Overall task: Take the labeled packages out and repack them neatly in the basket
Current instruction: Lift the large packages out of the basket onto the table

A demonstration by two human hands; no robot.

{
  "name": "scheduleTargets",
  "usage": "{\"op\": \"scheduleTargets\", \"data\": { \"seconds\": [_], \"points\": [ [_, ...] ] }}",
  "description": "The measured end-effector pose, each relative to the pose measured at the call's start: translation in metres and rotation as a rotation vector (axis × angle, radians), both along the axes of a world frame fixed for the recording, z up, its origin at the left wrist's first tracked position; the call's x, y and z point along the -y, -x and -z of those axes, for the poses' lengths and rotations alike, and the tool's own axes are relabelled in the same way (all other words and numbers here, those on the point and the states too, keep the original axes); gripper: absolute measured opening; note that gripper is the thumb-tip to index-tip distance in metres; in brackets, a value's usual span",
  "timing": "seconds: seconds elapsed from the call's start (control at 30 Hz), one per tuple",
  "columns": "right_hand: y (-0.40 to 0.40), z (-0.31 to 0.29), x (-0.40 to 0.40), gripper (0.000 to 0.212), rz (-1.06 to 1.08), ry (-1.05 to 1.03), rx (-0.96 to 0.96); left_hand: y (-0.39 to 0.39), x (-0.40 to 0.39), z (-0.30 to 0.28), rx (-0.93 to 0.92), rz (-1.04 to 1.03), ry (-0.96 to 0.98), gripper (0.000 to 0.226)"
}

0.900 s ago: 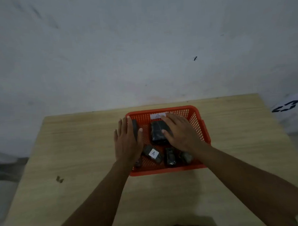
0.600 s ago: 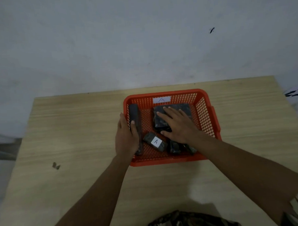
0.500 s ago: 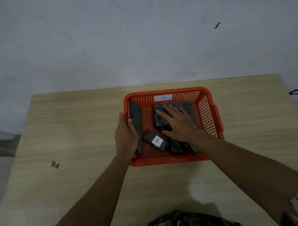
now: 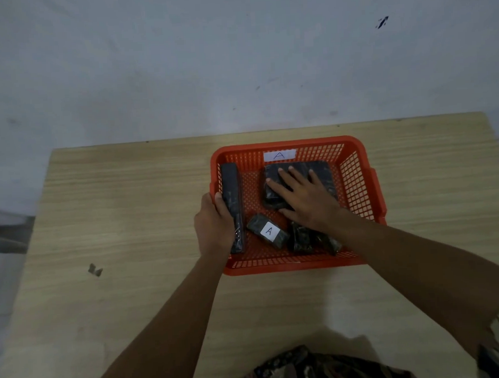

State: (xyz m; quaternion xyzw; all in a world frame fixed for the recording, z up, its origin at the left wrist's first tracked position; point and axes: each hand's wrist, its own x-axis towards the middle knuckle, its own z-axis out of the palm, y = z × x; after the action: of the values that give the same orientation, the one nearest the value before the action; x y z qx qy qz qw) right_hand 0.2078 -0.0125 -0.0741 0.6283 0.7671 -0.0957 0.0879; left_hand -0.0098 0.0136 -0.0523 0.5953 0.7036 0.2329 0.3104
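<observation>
An orange mesh basket (image 4: 359, 184) with a white "A" label (image 4: 279, 155) on its far wall sits on the table. Inside, a long dark package (image 4: 231, 189) stands on edge along the left wall, and my left hand (image 4: 214, 227) grips its near half. A flat square dark package (image 4: 319, 168) lies at the back, with my right hand (image 4: 306, 197) resting flat on it, fingers spread. A small dark package with a white "A" sticker (image 4: 268, 231) lies near the front. Two more small dark packages (image 4: 302, 239) sit beside it, partly under my right wrist.
The basket stands on a light wooden table (image 4: 129, 208) against a grey-white wall (image 4: 237, 60). A small dark scrap (image 4: 95, 270) lies on the table to the left. My camouflage clothing (image 4: 307, 369) shows at the bottom edge.
My left hand has slid from on top of the long package to its near half along the basket's left wall. My right hand stays on the square package. The view has shifted.
</observation>
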Motion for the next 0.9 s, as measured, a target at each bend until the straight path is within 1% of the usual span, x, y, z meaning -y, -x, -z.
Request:
{"op": "scheduleTargets", "data": {
  "seconds": [0.1,0.2,0.37,0.43,0.5,0.57,0.63,0.77,0.83,0.9],
  "points": [
    [-0.006,-0.01,0.007,0.067,0.064,-0.235,-0.178,0.0,0.0,0.001,-0.008,0.004,-0.014,0.032],
    [-0.014,-0.032,0.013,0.061,0.229,-0.428,-0.392,-0.001,0.0,0.001,-0.009,-0.001,-0.033,0.034],
    [-0.035,-0.063,0.026,0.047,0.758,-0.565,-0.831,0.0,0.0,0.004,-0.02,-0.011,-0.048,0.035],
    [-0.048,-0.07,0.037,0.042,0.953,-0.641,-0.939,0.0,0.001,0.004,-0.022,-0.001,-0.052,0.035],
    [-0.065,-0.076,0.047,0.038,1.094,-0.722,-0.984,-0.001,0.001,0.003,-0.023,-0.001,-0.06,0.034],
    [-0.085,-0.077,0.055,0.036,1.257,-0.792,-1.043,-0.001,0.002,0.001,-0.04,-0.005,-0.067,0.034],
    [-0.104,-0.075,0.063,0.037,1.434,-0.84,-1.154,-0.002,0.002,-0.001,-0.054,-0.006,-0.068,0.033],
    [-0.121,-0.065,0.076,0.032,1.663,-0.807,-1.444,-0.003,0.002,-0.001,-0.057,-0.001,-0.077,0.035],
    [-0.122,-0.057,0.078,0.041,1.788,-0.856,-1.545,-0.003,0.002,0.0,-0.062,0.004,-0.087,0.035],
    [-0.12,-0.049,0.076,0.051,1.909,-0.989,-1.625,-0.003,0.002,0.0,-0.071,0.007,-0.084,0.035]
  ]
}}
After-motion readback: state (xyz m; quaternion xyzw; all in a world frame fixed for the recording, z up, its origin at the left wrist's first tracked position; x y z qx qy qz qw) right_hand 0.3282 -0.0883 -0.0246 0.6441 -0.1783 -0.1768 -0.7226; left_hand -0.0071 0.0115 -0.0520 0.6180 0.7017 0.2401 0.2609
